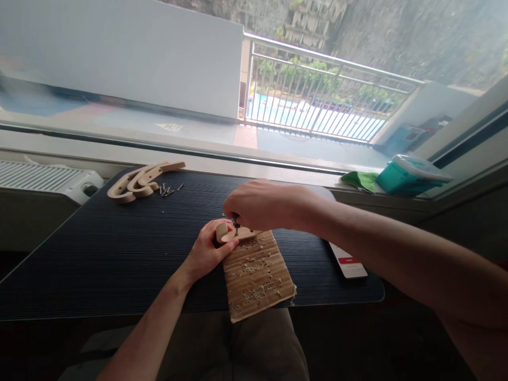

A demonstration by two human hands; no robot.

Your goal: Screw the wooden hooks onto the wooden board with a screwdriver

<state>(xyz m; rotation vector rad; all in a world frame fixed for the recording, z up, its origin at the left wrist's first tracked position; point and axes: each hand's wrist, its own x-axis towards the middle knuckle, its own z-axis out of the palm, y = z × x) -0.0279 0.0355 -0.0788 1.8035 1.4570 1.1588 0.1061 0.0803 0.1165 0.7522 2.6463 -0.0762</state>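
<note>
A curved wooden hook piece [229,234] lies on the upper end of a piece of corrugated cardboard [257,275] strewn with wood shavings. My left hand [206,248] grips the hook's curved end and holds it down. My right hand [257,205] is closed in a fist over a small dark tool [236,224] that stands upright with its tip on the wooden piece. Most of the tool is hidden inside the fist.
Two more wooden hooks [137,182] and several loose screws [169,189] lie at the far left of the dark ribbed table [99,254]. A white and red card [348,260] lies to the right. A teal box [408,177] and green cloth [361,180] sit on the window sill.
</note>
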